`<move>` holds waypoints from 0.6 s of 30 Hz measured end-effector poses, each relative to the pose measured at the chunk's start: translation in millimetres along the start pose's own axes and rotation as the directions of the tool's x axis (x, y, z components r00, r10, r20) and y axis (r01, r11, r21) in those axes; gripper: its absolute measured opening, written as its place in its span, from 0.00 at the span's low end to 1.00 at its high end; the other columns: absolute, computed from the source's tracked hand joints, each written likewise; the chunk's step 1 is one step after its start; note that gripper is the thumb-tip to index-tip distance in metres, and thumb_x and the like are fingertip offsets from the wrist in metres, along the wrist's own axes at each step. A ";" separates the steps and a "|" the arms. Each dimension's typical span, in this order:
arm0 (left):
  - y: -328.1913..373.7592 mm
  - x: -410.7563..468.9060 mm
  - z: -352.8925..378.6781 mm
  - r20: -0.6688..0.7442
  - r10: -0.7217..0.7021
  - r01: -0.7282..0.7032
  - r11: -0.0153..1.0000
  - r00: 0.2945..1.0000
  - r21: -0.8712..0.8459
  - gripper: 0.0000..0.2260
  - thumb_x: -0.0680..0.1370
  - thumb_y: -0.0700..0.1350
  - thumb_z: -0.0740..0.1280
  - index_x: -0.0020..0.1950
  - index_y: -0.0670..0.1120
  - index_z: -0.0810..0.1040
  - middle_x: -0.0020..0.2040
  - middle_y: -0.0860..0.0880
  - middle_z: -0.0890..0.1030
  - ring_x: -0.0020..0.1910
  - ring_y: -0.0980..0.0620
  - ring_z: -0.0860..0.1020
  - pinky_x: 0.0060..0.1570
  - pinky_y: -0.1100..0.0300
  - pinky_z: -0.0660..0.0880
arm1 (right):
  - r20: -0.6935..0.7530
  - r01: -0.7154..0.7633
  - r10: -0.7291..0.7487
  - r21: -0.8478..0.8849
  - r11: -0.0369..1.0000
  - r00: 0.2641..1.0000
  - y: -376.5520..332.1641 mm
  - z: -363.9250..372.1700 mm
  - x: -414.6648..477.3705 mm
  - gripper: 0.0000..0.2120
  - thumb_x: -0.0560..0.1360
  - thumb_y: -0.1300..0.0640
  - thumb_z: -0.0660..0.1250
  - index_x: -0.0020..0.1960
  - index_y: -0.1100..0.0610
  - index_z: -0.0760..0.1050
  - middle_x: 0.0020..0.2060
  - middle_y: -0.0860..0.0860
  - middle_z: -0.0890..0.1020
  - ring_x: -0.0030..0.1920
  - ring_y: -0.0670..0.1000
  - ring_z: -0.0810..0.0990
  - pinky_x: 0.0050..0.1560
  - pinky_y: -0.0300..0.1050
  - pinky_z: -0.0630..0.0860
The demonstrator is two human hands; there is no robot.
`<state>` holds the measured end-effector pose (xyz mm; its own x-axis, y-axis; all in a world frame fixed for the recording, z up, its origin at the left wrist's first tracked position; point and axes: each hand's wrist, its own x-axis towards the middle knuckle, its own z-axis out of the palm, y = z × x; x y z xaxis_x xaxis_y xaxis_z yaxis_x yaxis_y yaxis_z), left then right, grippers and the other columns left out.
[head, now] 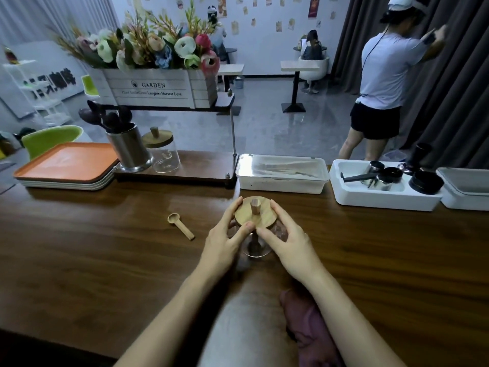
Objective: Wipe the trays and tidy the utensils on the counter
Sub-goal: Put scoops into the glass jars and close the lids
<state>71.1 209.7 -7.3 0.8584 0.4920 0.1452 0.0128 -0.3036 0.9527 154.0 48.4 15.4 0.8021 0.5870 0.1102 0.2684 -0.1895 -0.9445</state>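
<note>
Near edge: a purple cloth (307,321) lies bunched beside the right forearm.
Grip: left hand (225,234) and right hand (288,239) curl round the wooden lid (258,215) of an upright glass jar (254,247), mid-counter, knob up.
Scoop: wooden scoop (180,225) lies flat left of the jar, bowl far-left, handle near-right.
Open room: bare counter (92,260) on both sides.
Far edge: orange trays (66,162) stacked left, white bins (281,173) right.

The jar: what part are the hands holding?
The wooden lid, by its rim: left hand on its left edge, right hand on its right, atop the glass jar.
</note>
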 end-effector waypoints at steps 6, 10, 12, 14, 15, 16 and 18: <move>-0.6 2.5 -5.0 0.006 0.022 -0.022 0.999 1.000 -0.026 0.33 0.72 0.63 0.73 0.74 0.72 0.63 0.66 0.62 0.80 0.66 0.62 0.77 0.70 0.54 0.73 | -0.059 -0.144 0.144 0.015 0.990 0.988 11.1 7.3 -2.0 0.27 0.69 0.33 0.72 0.67 0.31 0.72 0.55 0.36 0.83 0.59 0.39 0.81 0.61 0.53 0.80; -3.7 7.6 -17.9 0.031 0.045 -0.044 0.998 0.999 -0.040 0.26 0.73 0.61 0.74 0.68 0.75 0.70 0.63 0.62 0.82 0.65 0.61 0.78 0.67 0.57 0.75 | -0.044 -0.128 0.129 0.037 0.991 0.991 2.1 25.4 4.7 0.16 0.76 0.42 0.69 0.62 0.29 0.74 0.53 0.33 0.84 0.57 0.37 0.81 0.63 0.52 0.78; -10.2 14.7 -32.2 0.028 0.041 -0.039 0.996 0.999 -0.077 0.30 0.71 0.61 0.75 0.71 0.71 0.68 0.64 0.62 0.82 0.66 0.62 0.78 0.69 0.54 0.74 | -0.034 -0.126 0.127 0.041 0.991 0.991 -2.4 39.8 14.5 0.21 0.76 0.40 0.67 0.68 0.31 0.71 0.56 0.34 0.83 0.60 0.38 0.80 0.67 0.52 0.75; -17.3 25.3 -50.3 0.029 0.039 -0.037 0.996 0.999 -0.076 0.36 0.71 0.60 0.75 0.77 0.63 0.65 0.66 0.59 0.81 0.68 0.60 0.77 0.71 0.48 0.73 | -0.037 -0.115 0.117 0.062 0.991 0.992 -11.7 57.9 27.5 0.24 0.76 0.39 0.67 0.71 0.33 0.70 0.57 0.37 0.83 0.61 0.39 0.80 0.68 0.52 0.74; -20.1 31.8 -59.8 0.018 0.040 -0.039 0.997 0.999 -0.069 0.37 0.72 0.59 0.76 0.79 0.59 0.65 0.67 0.58 0.80 0.69 0.59 0.77 0.71 0.46 0.73 | -0.048 -0.109 0.113 0.085 0.990 0.992 -18.3 67.5 35.0 0.24 0.76 0.40 0.67 0.71 0.34 0.70 0.56 0.38 0.84 0.61 0.40 0.80 0.68 0.52 0.74; -22.2 40.0 -70.2 -0.001 0.042 -0.042 0.997 0.999 -0.067 0.38 0.72 0.60 0.76 0.79 0.57 0.66 0.67 0.58 0.80 0.69 0.58 0.77 0.70 0.46 0.73 | -0.063 -0.099 0.107 0.114 0.988 0.992 -25.4 77.0 43.1 0.23 0.77 0.42 0.68 0.72 0.37 0.71 0.56 0.39 0.84 0.61 0.40 0.80 0.68 0.51 0.73; -15.2 58.1 -91.1 -0.052 0.060 -0.062 0.998 0.997 -0.033 0.38 0.71 0.62 0.75 0.79 0.58 0.67 0.66 0.59 0.81 0.66 0.61 0.78 0.68 0.49 0.75 | -0.084 -0.066 0.080 0.158 0.985 0.993 -40.3 93.7 63.6 0.18 0.80 0.51 0.68 0.69 0.40 0.74 0.55 0.41 0.85 0.60 0.41 0.81 0.67 0.46 0.74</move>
<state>74.1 317.2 11.0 0.8298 0.5147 0.2157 -0.0574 -0.3059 0.9503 144.3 167.1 31.4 0.8632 0.5014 0.0596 0.1269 -0.1012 -0.9867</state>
